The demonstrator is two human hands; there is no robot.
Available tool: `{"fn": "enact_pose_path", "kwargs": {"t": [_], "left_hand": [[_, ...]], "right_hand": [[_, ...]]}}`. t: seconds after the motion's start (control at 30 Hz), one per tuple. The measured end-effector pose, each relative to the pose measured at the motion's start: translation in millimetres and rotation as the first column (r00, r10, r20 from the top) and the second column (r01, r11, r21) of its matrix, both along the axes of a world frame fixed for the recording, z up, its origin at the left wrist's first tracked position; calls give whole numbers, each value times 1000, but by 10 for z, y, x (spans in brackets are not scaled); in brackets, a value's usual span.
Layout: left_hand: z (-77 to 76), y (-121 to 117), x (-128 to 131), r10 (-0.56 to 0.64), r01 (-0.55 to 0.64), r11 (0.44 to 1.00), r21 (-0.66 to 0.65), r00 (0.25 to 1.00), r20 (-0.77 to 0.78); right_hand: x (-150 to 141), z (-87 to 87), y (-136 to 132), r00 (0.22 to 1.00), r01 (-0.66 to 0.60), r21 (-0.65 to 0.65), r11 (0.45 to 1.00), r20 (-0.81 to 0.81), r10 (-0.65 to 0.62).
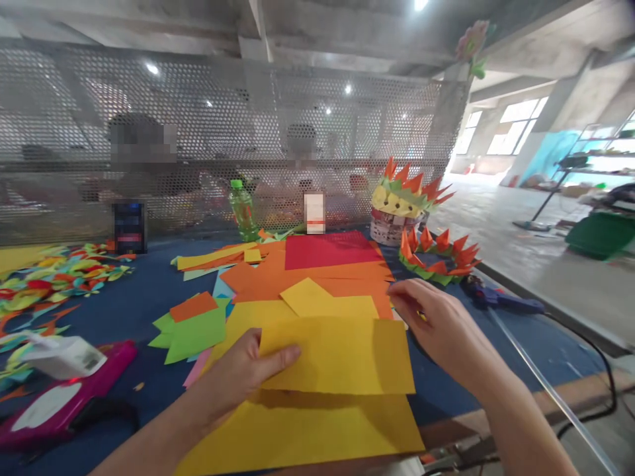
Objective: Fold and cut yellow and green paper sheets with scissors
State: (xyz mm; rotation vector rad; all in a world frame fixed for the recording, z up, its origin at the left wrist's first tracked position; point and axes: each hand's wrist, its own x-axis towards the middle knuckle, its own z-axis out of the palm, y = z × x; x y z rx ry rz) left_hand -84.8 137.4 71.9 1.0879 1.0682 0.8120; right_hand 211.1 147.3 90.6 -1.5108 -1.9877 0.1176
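My left hand (243, 373) lies on a stack of yellow paper sheets (342, 357), thumb stretched over the top sheet's left edge, holding that sheet. At the sheet's upper right corner my right hand (436, 324) has its fingers curled toward the edge, pinched on something small I cannot make out. Orange sheets (307, 277) and a red sheet (327, 250) lie behind the yellow ones. Everything rests on a blue table cover (133, 297).
Green and orange scraps (193, 327) lie to the left, a pink tool (59, 403) at the near left. A glue gun (496, 301), paper crowns (436, 258) and a green bottle (242, 210) stand behind. Coloured offcuts (49, 277) are piled at the far left. People sit beyond the mesh screen (198, 132).
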Motion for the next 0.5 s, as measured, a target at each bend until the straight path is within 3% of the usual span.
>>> {"fn": "enact_pose_path", "kwargs": {"t": [0.1, 0.17, 0.27, 0.4, 0.5], "left_hand": [[-8, 29, -14, 50, -49, 996, 74, 999, -6], [-28, 52, -28, 59, -59, 994, 87, 998, -4], [-53, 79, -48, 75, -75, 995, 58, 997, 14], [-48, 87, -50, 108, -111, 992, 59, 993, 45], [-18, 77, -28, 181, -186, 979, 81, 981, 62]], "right_hand": [[375, -269, -134, 907, 349, 30, 937, 243, -345], [559, -469, -182, 852, 433, -27, 901, 337, -400], [702, -651, -185, 874, 398, -107, 911, 346, -341], [733, -644, -152, 924, 346, -95, 934, 209, -321], [651, -557, -193, 944, 315, -84, 945, -73, -322]]}}
